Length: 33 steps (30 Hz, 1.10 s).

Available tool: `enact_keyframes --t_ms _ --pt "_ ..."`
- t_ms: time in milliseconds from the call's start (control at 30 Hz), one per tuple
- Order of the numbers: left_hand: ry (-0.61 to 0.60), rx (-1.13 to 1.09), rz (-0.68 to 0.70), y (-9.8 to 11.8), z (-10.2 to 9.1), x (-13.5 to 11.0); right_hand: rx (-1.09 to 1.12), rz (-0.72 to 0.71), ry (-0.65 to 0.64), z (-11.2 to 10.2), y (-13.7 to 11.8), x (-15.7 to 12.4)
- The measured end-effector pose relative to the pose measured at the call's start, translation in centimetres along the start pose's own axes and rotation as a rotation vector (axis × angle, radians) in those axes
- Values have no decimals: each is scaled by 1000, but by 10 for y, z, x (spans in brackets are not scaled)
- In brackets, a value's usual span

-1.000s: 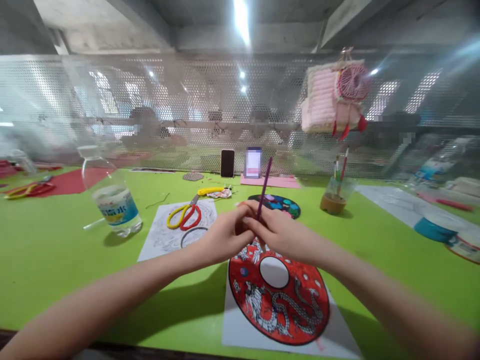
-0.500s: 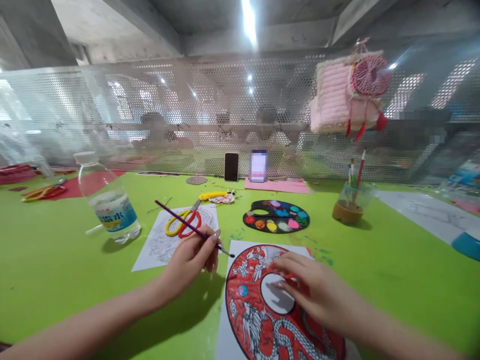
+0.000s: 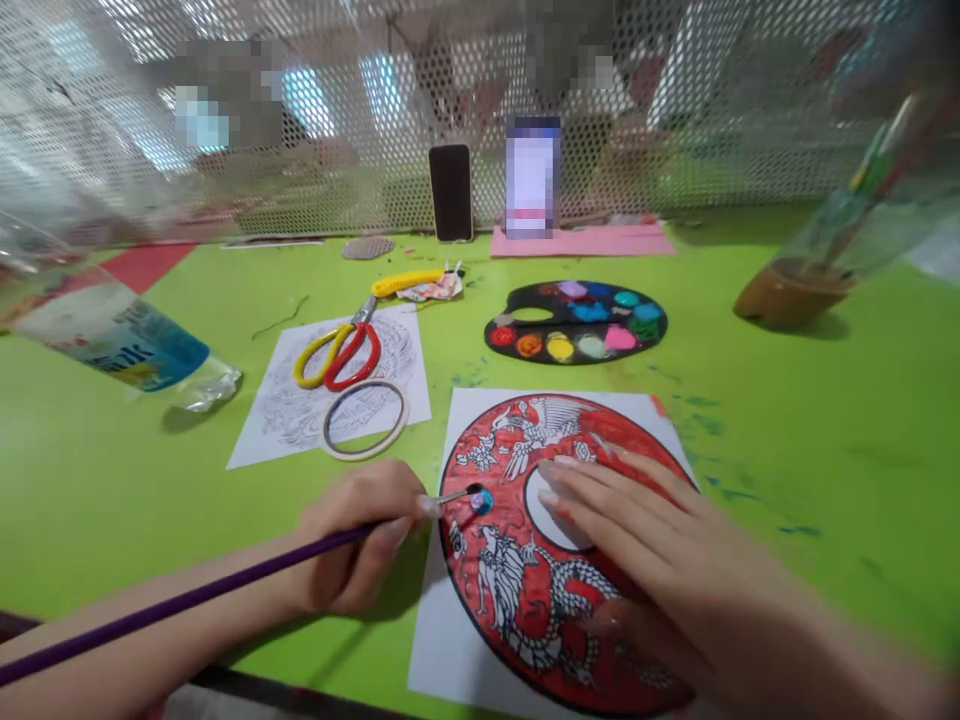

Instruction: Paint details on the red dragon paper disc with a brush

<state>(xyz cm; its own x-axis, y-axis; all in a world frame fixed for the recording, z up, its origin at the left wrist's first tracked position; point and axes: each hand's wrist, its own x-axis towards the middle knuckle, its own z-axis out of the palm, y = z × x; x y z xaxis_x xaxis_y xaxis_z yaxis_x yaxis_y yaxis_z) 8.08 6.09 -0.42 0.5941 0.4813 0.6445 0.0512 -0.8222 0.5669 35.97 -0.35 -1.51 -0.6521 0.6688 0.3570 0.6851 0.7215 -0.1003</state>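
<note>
My left hand (image 3: 364, 535) is closed around a purple paintbrush (image 3: 247, 578), its long handle slanting back over my forearm. The dark bristle tip is at a small blue and lilac circle (image 3: 481, 501) on a red round picture (image 3: 517, 585); whether it touches cannot be told. That picture shows a white phoenix above and a scaled dragon below, around a white centre disc. My right hand (image 3: 637, 530) lies flat across the picture's right side, fingers stretched out, fingertips over the white centre. It holds nothing and hides part of the dragon.
Beyond the picture lies a black paint palette (image 3: 576, 352) with several colours. Scissors (image 3: 341, 352) and a tape roll (image 3: 365, 420) rest on a line drawing (image 3: 262, 425). A water bottle (image 3: 142, 345) stands left, a cup of brown water (image 3: 795, 290) right. Two phones (image 3: 451, 195) lean at the back.
My left hand has brought the brush down from above the paper's edge to the blue circle. My right hand has flattened onto the picture. The view has tilted down, revealing the tape roll.
</note>
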Motion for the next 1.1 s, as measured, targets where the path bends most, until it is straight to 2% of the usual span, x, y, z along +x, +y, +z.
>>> enact_keyframes --t_ms 100,333,533,633,800,967,1100 --pt "-88 16 17 -2 -1 3 24 -20 -19 0 0 1" --pt "-253 52 37 -3 0 7 111 26 44 7 0 -8" --pt "-312 68 38 -2 1 14 171 55 30 12 2 -14" --pt "-310 76 19 -3 1 10 159 48 34 15 3 -17" --pt "-337 147 75 -7 1 1 108 37 34 16 3 -17" --pt "-429 139 87 -4 -1 11 76 41 28 13 0 -16" --pt "-421 107 84 -4 -2 14 64 36 30 12 -2 -15"
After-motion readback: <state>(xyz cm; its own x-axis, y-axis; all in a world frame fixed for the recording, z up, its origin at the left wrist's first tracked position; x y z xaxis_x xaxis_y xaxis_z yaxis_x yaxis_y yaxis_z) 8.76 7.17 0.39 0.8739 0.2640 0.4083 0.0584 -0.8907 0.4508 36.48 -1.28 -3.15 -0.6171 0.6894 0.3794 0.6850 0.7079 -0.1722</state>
